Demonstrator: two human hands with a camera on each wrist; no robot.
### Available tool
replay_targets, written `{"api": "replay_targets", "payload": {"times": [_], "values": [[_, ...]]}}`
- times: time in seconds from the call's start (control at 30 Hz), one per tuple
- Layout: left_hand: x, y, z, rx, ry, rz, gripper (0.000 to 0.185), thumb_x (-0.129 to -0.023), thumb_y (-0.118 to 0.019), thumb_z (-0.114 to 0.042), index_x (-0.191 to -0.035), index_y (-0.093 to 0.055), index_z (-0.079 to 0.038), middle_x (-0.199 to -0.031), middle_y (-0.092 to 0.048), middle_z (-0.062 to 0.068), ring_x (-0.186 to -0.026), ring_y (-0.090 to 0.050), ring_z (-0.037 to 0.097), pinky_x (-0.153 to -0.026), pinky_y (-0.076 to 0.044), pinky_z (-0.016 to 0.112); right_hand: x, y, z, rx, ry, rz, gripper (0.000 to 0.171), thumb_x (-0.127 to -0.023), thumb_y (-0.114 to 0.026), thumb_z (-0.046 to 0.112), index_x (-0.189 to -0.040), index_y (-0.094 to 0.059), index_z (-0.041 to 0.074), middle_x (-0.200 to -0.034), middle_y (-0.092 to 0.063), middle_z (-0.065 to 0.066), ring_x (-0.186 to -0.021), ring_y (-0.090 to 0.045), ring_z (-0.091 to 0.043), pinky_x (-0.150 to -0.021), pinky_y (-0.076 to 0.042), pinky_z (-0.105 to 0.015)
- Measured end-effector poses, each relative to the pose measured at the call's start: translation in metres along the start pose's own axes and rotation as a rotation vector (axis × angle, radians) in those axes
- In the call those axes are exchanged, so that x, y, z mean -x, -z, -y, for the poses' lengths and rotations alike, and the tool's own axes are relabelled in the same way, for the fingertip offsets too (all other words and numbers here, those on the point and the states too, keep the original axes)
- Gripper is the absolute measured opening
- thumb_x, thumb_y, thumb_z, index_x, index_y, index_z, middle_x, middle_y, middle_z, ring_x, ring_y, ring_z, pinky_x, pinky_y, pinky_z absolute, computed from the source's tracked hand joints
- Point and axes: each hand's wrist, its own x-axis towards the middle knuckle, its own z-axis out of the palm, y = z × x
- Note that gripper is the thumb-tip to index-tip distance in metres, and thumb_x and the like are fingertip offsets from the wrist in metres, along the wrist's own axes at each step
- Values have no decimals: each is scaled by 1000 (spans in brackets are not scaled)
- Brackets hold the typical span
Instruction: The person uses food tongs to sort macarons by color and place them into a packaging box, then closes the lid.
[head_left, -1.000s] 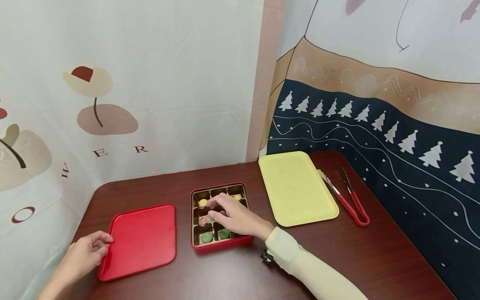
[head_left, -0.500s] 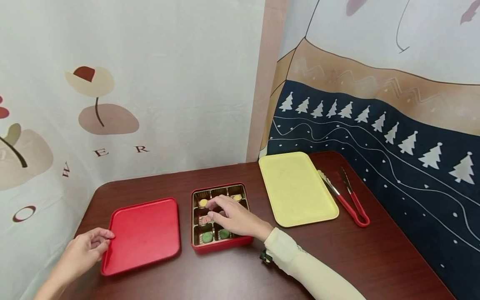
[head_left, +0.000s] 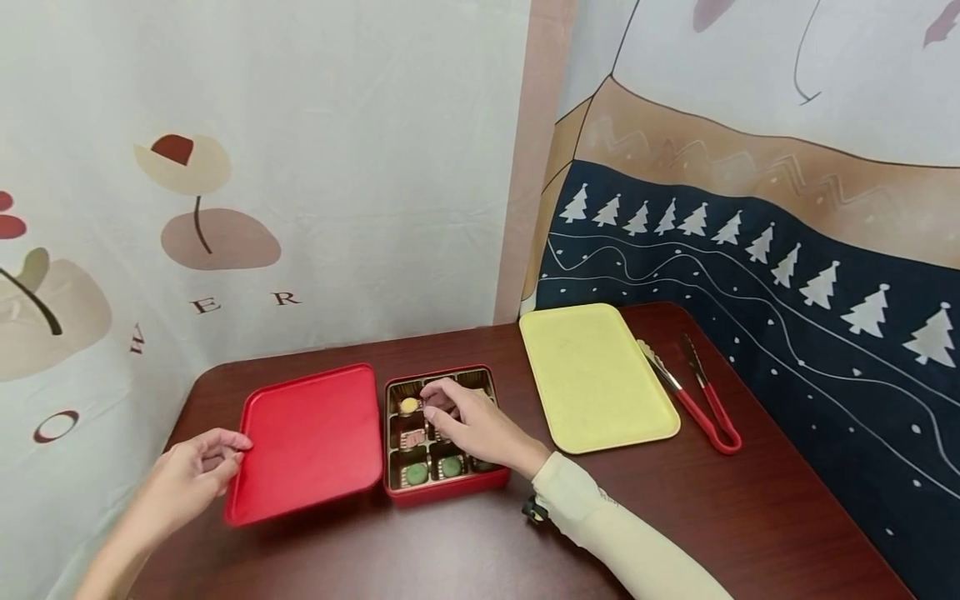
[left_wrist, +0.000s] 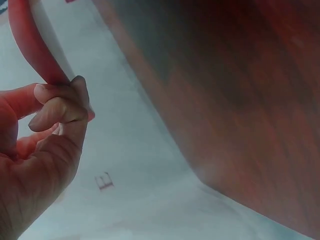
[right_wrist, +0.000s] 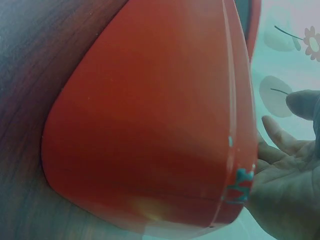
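Open red rectangular tin box (head_left: 447, 492) with a brown compartment insert, set on the dark reddish wood-grain surface (head_left: 420, 550), near its middle. Inside: a yellow round sweet (head_left: 408, 406) in a far-left compartment, a pink striped sweet (head_left: 411, 439) in the middle row, two green round sweets (head_left: 417, 472) along the near row. Right hand (head_left: 472, 425) reaching into the box over its far and middle compartments, fingers (head_left: 433, 390) curled together near the yellow sweet; whether clamped on anything, cannot tell. Cream sleeve (head_left: 607, 533) on that arm. Just left of the box, edge close against it, flat red rectangular lid (head_left: 311, 442), gripped at its left rim by the left hand (head_left: 191, 477), fingers (left_wrist: 57, 102) curled and pinched on the rim, as seen from the left wrist. Red outer wall (right_wrist: 150, 125) filling the right wrist view. Right of the box, apart from it, pale yellow rectangular plastic tray (head_left: 592, 375). Beyond the tray, just beside its right edge, red-handled metal tongs (head_left: 693, 396) lying flat. Behind, printed fabric backdrops: pale with flowers on the left, navy with white trees on the right.
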Motion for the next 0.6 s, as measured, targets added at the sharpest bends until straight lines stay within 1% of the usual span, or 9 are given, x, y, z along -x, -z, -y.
{"api": "replay_targets", "payload": {"times": [0.07,0.13,0.2,0.3,0.37,0.47,0.53,0.6], "values": [[-3,-3,-8,9,-13,1,15,-101,-66,8,-115,-69,7,-89,-69,6,-68,-67,9,-58,-60,30,0,1,-1,-21,0,-18,30,-114,-61,25,-141,-64,12,-115,-73,2,-97,-72,-11,-84,-59,-26],[-7,-6,-15,14,-36,1,15,-100,-66,8,-115,-70,6,-89,-68,6,-68,-68,9,-58,-60,30,1,2,-1,-54,-2,-27,30,-114,-61,23,-142,-62,13,-116,-73,-4,-98,-75,-20,-82,-61,-28],[-11,-9,-21,19,-53,1,16,-100,-65,8,-114,-70,5,-87,-68,6,-67,-67,9,-56,-58,28,1,2,-1,-109,-12,-29,31,-114,-61,22,-143,-61,13,-119,-73,-12,-98,-76,-29,-81,-64,-33],[-17,-13,-29,30,-63,19,15,-101,-65,8,-114,-70,5,-86,-67,7,-68,-66,10,-57,-57,29,2,3,0,-187,-36,-38,33,-114,-60,23,-146,-58,14,-121,-71,-19,-93,-77,-38,-80,-66,-43],[-21,-16,-34,41,-56,33,15,-101,-65,8,-115,-70,5,-86,-67,7,-68,-67,11,-57,-58,30,3,4,0,-220,-51,-44,34,-115,-60,24,-148,-57,16,-121,-71,-17,-89,-78,-39,-81,-65,-48],[-26,-20,-42,64,-44,57,15,-102,-66,8,-116,-69,6,-88,-67,9,-70,-67,12,-60,-61,33,4,6,0,-232,-56,-48,36,-115,-60,23,-150,-55,18,-120,-72,-13,-86,-79,-39,-81,-65,-51],[-29,-23,-46,74,-43,65,15,-102,-66,7,-117,-69,6,-88,-66,9,-69,-67,13,-60,-61,33,5,8,0,-218,-54,-50,37,-115,-59,23,-151,-55,18,-120,-72,-9,-85,-79,-37,-83,-65,-50],[-32,-25,-50,84,-42,75,15,-103,-67,6,-118,-68,6,-90,-67,9,-69,-66,13,-60,-61,32,6,10,0,-179,-47,-60,37,-115,-59,23,-152,-56,17,-121,-73,-9,-90,-79,-36,-86,-64,-47]]}}
